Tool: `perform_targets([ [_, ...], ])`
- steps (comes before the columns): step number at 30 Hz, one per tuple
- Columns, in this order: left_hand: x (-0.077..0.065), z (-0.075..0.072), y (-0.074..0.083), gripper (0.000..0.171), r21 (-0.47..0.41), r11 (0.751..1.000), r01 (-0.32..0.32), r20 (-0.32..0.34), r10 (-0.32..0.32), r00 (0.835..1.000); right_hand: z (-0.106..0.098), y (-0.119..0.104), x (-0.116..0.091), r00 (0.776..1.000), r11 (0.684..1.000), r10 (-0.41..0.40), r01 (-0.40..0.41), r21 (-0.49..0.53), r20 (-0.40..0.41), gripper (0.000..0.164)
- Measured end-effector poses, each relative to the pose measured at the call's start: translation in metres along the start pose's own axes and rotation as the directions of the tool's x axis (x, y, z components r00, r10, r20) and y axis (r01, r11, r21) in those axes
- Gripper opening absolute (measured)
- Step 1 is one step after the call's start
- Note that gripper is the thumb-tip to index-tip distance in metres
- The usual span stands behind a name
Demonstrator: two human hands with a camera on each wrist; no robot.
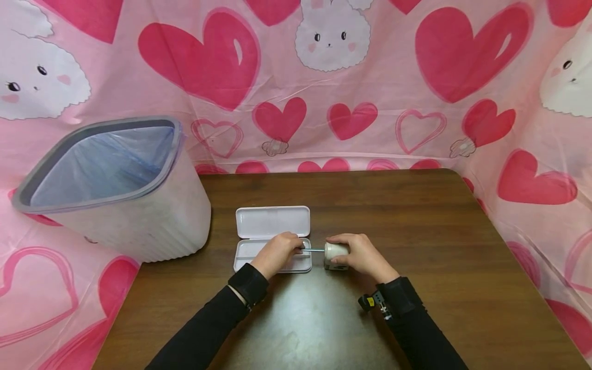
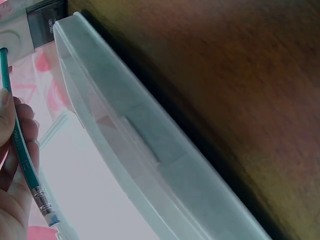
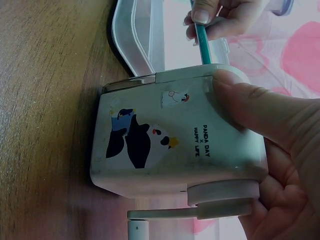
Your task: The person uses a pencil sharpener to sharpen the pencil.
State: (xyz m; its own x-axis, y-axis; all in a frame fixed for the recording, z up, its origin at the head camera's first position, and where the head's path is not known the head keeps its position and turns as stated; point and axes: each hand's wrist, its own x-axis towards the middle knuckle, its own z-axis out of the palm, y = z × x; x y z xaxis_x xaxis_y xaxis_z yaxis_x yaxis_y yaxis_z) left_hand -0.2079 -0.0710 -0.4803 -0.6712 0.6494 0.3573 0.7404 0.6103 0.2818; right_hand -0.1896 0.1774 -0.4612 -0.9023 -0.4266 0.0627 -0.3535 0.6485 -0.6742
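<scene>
In the head view my left hand [image 1: 276,253] pinches a green pencil [image 2: 22,150] over an open white pencil case [image 1: 273,222]. The pencil has a metal band and an eraser at its near end. Its other end sits in the hole of a white crank pencil sharpener [image 3: 150,100], printed with pandas. My right hand [image 1: 366,255] grips that sharpener, thumb on one side and fingers round the other. In the right wrist view the crank handle [image 3: 165,214] sticks out at the side, away from the pencil.
A large white waste bin [image 1: 185,221] with a blue liner stands at the table's left. The brown wooden table [image 1: 416,216] extends to the right and front. A pink curtain [image 1: 393,51] with hearts and rabbits hangs behind and along both sides.
</scene>
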Motion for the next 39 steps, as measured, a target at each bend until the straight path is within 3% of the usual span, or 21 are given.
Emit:
perform_targets([
  [12, -0.007, -0.007, -0.006, 0.005, -0.003, 0.999, 0.04, 0.021, -0.04, 0.999, 0.003, -0.002, 0.003, 1.0, 1.0, 0.005, -0.005, 0.006, 0.014, 0.046],
  [20, -0.017, -0.01, -0.009, 0.008, -0.023, 0.995, 0.1, 0.035, -0.099, 0.994, 0.009, -0.006, 0.008, 0.999, 1.0, 0.012, -0.013, 0.021, 0.042, 0.047],
  [23, -0.023, -0.012, -0.015, 0.01, -0.001, 0.993, 0.115, 0.019, -0.115, 0.993, 0.01, -0.007, 0.007, 0.999, 0.999, 0.018, -0.02, 0.027, 0.04, 0.047],
  [29, -0.037, -0.023, -0.033, 0.012, 0.052, 0.967, 0.249, -0.008, -0.249, 0.968, 0.004, -0.003, 0.001, 0.999, 1.0, 0.023, -0.023, 0.013, 0.027, 0.047],
  [39, -0.039, -0.019, -0.047, 0.01, 0.052, 0.963, 0.263, 0.005, -0.264, 0.965, -0.001, 0.002, -0.001, 1.0, 1.0, 0.004, -0.004, 0.019, 0.011, 0.048],
])
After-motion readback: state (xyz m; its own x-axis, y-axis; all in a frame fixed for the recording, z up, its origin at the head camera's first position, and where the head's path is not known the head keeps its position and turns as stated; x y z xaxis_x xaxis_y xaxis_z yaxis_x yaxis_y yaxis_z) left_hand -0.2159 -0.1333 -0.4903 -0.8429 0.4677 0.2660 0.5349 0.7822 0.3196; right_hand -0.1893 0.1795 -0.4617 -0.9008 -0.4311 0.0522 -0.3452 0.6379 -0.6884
